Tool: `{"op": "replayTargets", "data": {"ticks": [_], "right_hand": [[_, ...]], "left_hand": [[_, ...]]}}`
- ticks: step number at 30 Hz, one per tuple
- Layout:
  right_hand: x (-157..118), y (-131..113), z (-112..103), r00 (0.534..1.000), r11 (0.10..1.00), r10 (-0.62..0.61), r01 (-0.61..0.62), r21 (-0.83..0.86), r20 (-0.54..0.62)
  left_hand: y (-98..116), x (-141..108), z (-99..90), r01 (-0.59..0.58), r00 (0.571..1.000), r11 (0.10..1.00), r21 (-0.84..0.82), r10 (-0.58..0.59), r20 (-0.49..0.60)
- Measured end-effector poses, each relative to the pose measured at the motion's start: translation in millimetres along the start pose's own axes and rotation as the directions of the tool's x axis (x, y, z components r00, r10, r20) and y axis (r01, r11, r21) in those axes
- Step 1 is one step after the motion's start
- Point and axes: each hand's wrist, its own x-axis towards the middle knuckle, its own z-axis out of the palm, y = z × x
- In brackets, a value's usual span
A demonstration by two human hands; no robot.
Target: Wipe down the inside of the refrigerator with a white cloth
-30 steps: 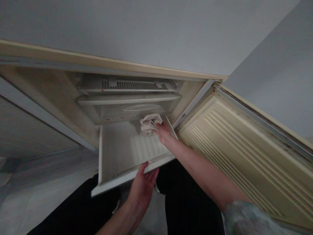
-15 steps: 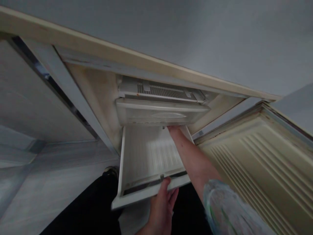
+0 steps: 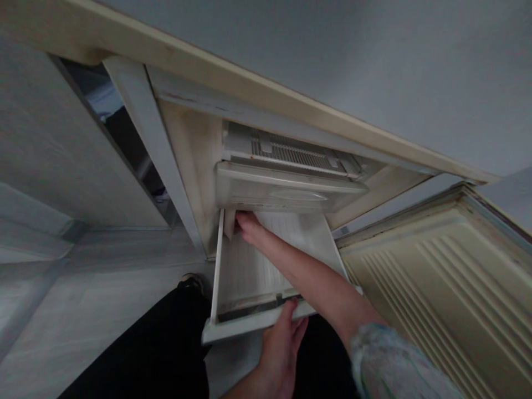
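Observation:
A white freezer drawer (image 3: pixel 274 260) with a ribbed floor is pulled out of the refrigerator and tilts toward me. My left hand (image 3: pixel 282 338) grips its front edge from below, thumb over the rim. My right hand (image 3: pixel 248 226) reaches across into the back left corner, its fingers closed on a pale beige, cloth-like piece (image 3: pixel 229 224) against the side wall. The fingertips are partly hidden. Just above the hand is a closed translucent drawer (image 3: pixel 286 191) with an oval grip.
On the right, the open refrigerator door (image 3: pixel 449 260) with a ribbed inner face stands close to my right arm. A vented white panel (image 3: pixel 295 152) lies above the drawers. A grey cabinet panel (image 3: pixel 75 138) stands left; my dark-clothed legs (image 3: pixel 149 343) are below.
My right hand has moved from the drawer's back right to its back left corner, where the pale piece now shows. My left hand keeps its hold. The view has shifted slightly.

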Motion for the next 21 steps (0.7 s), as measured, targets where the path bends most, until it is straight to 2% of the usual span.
{"op": "replayTargets", "data": {"ticks": [2,3,4,5,6,7,8,9,10,11,12,13,15,18,21], "right_hand": [[-44,15,-14,0.976,0.975,0.190,-0.174,-0.140,0.110],[-65,22,-21,0.934,0.939,0.289,-0.235,-0.250,0.209],[-85,27,-27,0.860,0.887,0.393,-0.262,-0.379,0.325],[-99,29,-31,0.797,0.830,0.463,-0.237,-0.504,0.387],[-108,29,-35,0.773,0.779,0.492,-0.187,-0.598,0.400],[-110,25,-37,0.807,0.741,0.465,-0.130,-0.658,0.364],[-105,20,-39,0.883,0.716,0.368,-0.069,-0.694,0.291],[-95,14,-41,0.956,0.698,0.210,-0.001,-0.717,0.204],[-81,7,-42,0.992,0.674,0.024,0.076,-0.735,0.125],[-65,1,-42,0.985,0.631,-0.156,0.161,-0.759,0.080],[-48,-3,-43,0.950,0.563,-0.301,0.246,-0.789,0.081],[-31,-6,-43,0.913,0.483,-0.390,0.313,-0.817,0.120],[-3,-7,-42,0.887,0.357,-0.425,0.347,-0.867,0.180],[23,-4,-39,0.927,0.255,-0.329,0.269,-0.929,0.178],[29,-1,-38,0.927,0.140,-0.250,0.321,-0.937,0.281]], "left_hand": [[3,-2,2.2,-0.012,0.999,1.000,-0.005,0.012,-0.030],[4,-4,2.8,-0.020,0.999,1.000,-0.004,0.020,-0.033],[4,-5,3.0,-0.030,0.999,1.000,-0.005,0.030,-0.031],[4,-6,3.0,-0.039,0.999,0.999,-0.012,0.038,-0.017],[3,-7,2.7,-0.041,0.999,0.999,-0.019,0.041,-0.007],[2,-7,2.3,-0.040,0.999,0.999,-0.023,0.040,-0.006],[1,-7,1.7,-0.033,0.999,0.999,-0.024,0.033,-0.017],[-1,-7,1.2,-0.023,0.999,0.999,-0.023,0.022,-0.029],[-2,-6,0.6,-0.011,0.999,1.000,-0.019,0.010,-0.040],[-3,-4,-0.1,-0.005,0.999,1.000,-0.016,0.004,-0.046],[-4,-3,-0.8,-0.003,0.998,1.000,-0.017,0.002,-0.057],[-5,-1,-1.6,-0.003,0.998,1.000,-0.020,0.002,-0.058],[-5,0,-3.1,0.006,0.999,0.999,-0.034,-0.007,-0.045],[-3,-2,-3.1,0.038,0.999,0.998,-0.055,-0.038,0.005],[2,-9,2.4,0.058,0.998,0.997,-0.052,-0.058,-0.007]]}}
